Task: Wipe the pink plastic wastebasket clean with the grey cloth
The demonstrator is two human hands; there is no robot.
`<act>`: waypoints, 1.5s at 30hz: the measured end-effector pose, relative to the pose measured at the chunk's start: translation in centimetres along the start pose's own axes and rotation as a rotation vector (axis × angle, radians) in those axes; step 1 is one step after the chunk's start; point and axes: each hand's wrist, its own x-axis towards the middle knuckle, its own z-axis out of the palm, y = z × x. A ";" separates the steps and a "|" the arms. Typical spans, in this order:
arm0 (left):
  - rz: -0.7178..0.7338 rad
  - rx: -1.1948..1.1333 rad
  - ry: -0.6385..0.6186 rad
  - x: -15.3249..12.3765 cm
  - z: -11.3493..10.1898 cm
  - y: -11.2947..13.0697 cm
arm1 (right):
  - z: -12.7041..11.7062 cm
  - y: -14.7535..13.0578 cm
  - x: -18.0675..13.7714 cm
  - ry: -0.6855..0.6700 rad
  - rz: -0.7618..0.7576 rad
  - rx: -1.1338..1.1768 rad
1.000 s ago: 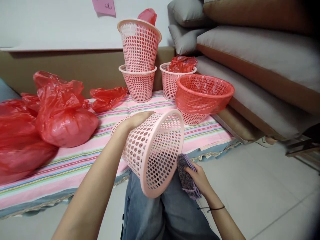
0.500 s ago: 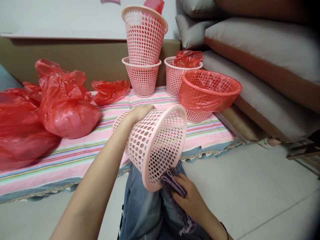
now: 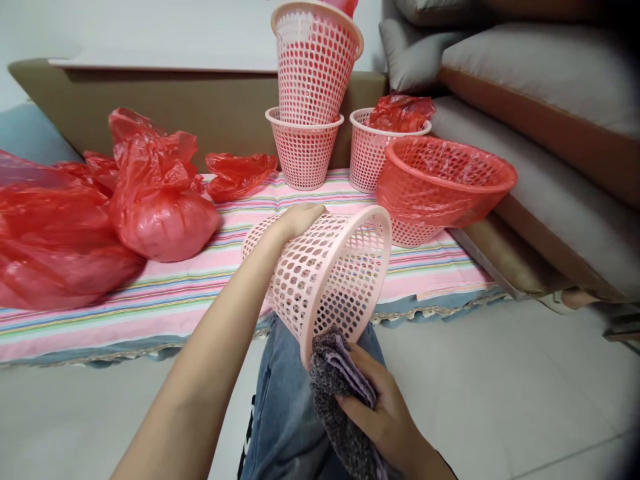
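A pale pink plastic wastebasket [image 3: 305,280] with round holes lies tilted on its side above my knees, its mouth facing right and toward me. My left hand [image 3: 301,220] grips its upper side near the base; the fingertips are hidden behind it. In my right hand [image 3: 383,407] is a folded grey and purple cloth [image 3: 333,383], closed between thumb and fingers. The cloth lies against the lower part of the basket's rim.
Stacked pink baskets [image 3: 306,157] and another basket [image 3: 365,153] stand on the striped cover [image 3: 200,293]. A red basket [image 3: 445,180] leans at right beside piled cushions [image 3: 540,87]. Filled red plastic bags [image 3: 165,223] lie at left.
The cloth in my right hand has shifted from inside the basket's mouth to over the lower rim, showing more of its grey side. My left hand keeps its hold; the view has swung slightly left.
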 end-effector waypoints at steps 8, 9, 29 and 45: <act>-0.026 -0.044 -0.007 -0.2 0.0 0.1 | -2.4 4.4 -1.1 -0.045 0.041 -0.391; -0.030 -0.045 -0.006 -0.2 0.1 0.1 | -2.8 5.3 -1.5 -0.005 0.028 -0.473; -0.004 -0.033 0.006 0.0 0.2 -0.3 | 0.5 4.2 -1.9 0.043 -0.502 -0.461; -0.013 -0.051 0.025 0.1 0.4 -0.4 | 1.7 3.5 -1.8 0.119 -0.511 -0.489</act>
